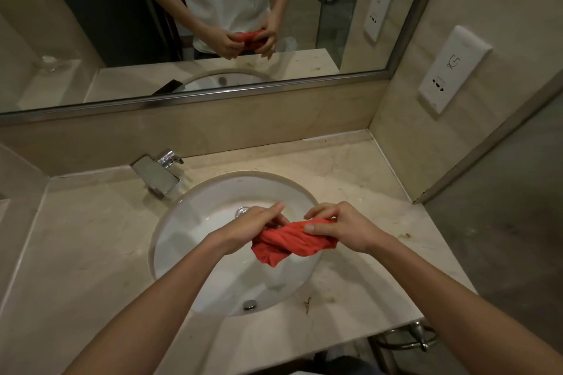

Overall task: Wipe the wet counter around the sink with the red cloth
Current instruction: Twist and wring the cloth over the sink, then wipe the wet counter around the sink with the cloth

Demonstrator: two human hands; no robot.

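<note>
Two hands, left hand and right hand, grasp the twisted red cloth over the sink; its long axis runs left-right. Bare counter lies on both sides.

Sink in counter, faucet behind-left, mirror behind, cloth above sink.

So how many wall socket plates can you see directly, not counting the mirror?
1: the white socket plate on the right wall, above the counter. A second plate shows only as its mirror reflection.
</note>
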